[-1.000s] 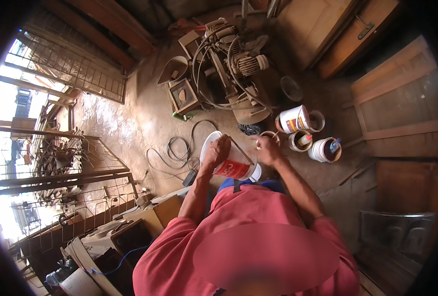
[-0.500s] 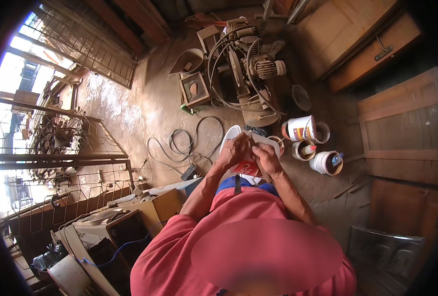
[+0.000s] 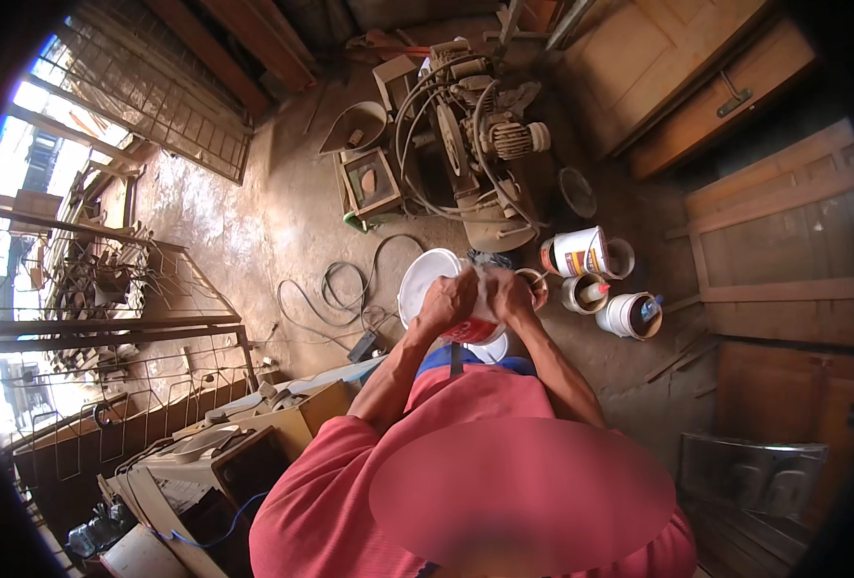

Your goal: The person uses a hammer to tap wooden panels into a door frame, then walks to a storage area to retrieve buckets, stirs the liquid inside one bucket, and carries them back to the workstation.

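Note:
Close to my body is a white bucket (image 3: 414, 294) with a red patch on its side, its pale inside facing up. My left hand (image 3: 449, 299) is closed above the bucket, fingers curled. Beside it my right hand (image 3: 511, 295) is also closed, a short gap from the left. Between the two hands is a pale, motion-blurred thing (image 3: 483, 289) whose kind I cannot make out. The fingertips of both hands are partly hidden.
A dusty compressor (image 3: 475, 144) stands ahead, with a wooden tray (image 3: 370, 182) beside it. To the right are a tipped white bucket (image 3: 581, 251) and an upright one (image 3: 624, 315). A black cable (image 3: 329, 284) lies coiled on the left floor. Wooden doors (image 3: 774, 231) line the right.
A brown strip showed between my hands before; now a pale blur is there. More of the bucket's opening shows left of my left hand. The whole view has shifted slightly.

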Motion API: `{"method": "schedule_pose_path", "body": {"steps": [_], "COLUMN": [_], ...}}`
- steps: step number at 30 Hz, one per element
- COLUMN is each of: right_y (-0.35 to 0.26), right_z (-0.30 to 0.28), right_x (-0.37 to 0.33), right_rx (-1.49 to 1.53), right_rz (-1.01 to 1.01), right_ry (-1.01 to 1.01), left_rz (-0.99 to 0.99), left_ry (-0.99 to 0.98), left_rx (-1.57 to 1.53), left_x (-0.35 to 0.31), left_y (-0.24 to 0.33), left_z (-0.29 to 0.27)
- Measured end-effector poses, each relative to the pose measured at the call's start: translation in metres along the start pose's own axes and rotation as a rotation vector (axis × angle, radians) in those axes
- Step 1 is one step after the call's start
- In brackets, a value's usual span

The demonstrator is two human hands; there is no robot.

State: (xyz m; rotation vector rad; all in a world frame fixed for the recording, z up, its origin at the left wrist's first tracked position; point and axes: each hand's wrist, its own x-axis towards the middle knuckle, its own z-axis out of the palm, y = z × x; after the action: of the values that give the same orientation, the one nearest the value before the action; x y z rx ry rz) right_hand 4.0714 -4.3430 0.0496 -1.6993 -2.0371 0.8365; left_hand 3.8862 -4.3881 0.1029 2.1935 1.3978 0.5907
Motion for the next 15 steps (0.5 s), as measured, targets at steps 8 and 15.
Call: {"method": "schedule_pose_path", "body": {"steps": [8, 15], "right_y": [0.054, 0.123], "right_z": [-0.096, -0.08], "right_x": [0.042, -0.041], "right_rx": [0.728, 1.123], "right_rz": [0.276, 0.798], "right_ry": [-0.02, -0.278], "left_rz": [-0.569, -0.619], "left_ry": [0.023, 0.728], "left_rx": [-0.516, -0.743], "left_x": [-0.055, -0.093], "left_y": [-0.046, -0.092], "left_z": [0.026, 0.002]}}
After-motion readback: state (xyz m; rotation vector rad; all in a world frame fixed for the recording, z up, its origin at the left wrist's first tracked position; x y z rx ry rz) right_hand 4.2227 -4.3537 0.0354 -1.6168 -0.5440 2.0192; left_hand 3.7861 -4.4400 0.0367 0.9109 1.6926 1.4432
